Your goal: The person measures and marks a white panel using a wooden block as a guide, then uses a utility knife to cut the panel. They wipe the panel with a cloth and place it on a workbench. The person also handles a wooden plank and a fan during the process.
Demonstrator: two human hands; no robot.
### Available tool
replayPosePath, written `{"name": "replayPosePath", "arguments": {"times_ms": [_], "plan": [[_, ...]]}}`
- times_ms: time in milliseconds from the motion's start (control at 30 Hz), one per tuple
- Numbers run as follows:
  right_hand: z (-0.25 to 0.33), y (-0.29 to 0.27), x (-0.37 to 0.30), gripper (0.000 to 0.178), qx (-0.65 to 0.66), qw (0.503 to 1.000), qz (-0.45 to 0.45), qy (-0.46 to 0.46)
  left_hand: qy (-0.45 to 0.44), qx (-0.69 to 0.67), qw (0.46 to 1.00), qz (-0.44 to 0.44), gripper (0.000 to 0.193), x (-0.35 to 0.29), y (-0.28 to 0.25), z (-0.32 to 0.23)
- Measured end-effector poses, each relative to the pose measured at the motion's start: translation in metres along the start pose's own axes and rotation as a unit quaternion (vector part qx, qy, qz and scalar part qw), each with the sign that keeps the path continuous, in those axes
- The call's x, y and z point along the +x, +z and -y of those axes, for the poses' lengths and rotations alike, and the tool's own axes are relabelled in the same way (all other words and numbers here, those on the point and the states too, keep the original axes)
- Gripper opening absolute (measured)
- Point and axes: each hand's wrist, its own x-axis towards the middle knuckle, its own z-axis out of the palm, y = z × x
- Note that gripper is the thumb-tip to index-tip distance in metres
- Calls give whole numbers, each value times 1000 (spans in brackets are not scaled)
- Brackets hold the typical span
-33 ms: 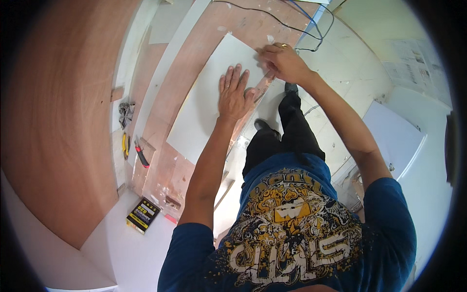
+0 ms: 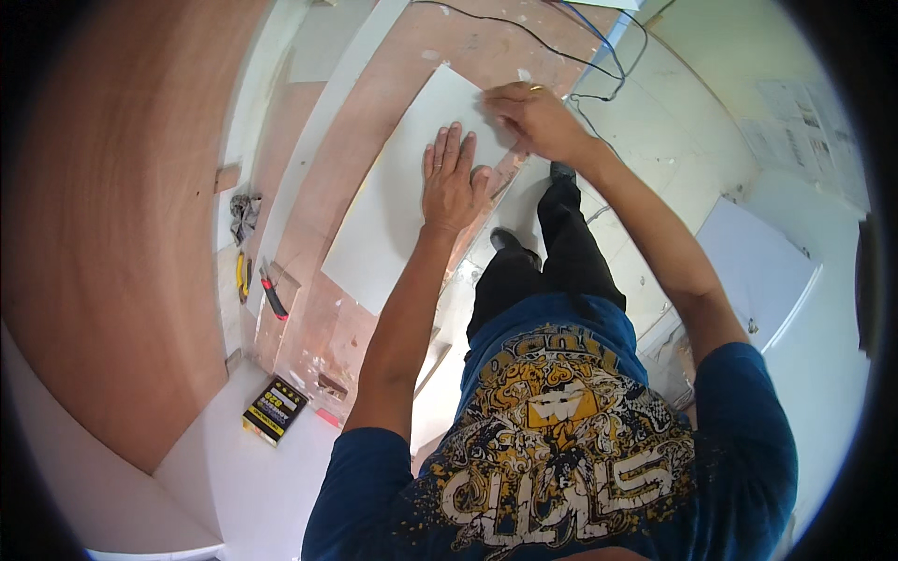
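Left hand flat on a white sheet, right hand at its edge
Fingers spread, the left probably steadies the sheet on the wooden counter, leaving the right, apart and curled, free to work; whether it pinches anything I cannot tell; a red-handled tool lies clear

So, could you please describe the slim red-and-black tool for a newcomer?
Find the white rectangular sheet under the person's left hand. Left of its lower end lies the slim red-and-black tool. Its red colouring sets it apart from the yellow-and-black tool farther left.
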Motion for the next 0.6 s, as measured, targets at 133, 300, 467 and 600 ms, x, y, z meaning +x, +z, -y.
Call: {"name": "replayPosePath", "arguments": {"times_ms": [133, 300, 467, 600], "plan": [[1, 55, 30, 46, 0, 996, -51, -71, -60, 50, 997, 2, 64, 12, 6, -7], [3, 74, 34, 63, -117, 992, -9, -43, -63, 69, 995, 23, 67, 25, -2, 6], [15, 72, 36, 69, -176, 984, 0, -18, -78, 103, 991, 20, 77, 52, -2, 20], [13, 77, 39, 69, -237, 971, 16, -5, -119, 91, 989, 17, 76, 67, -9, 14]]}}
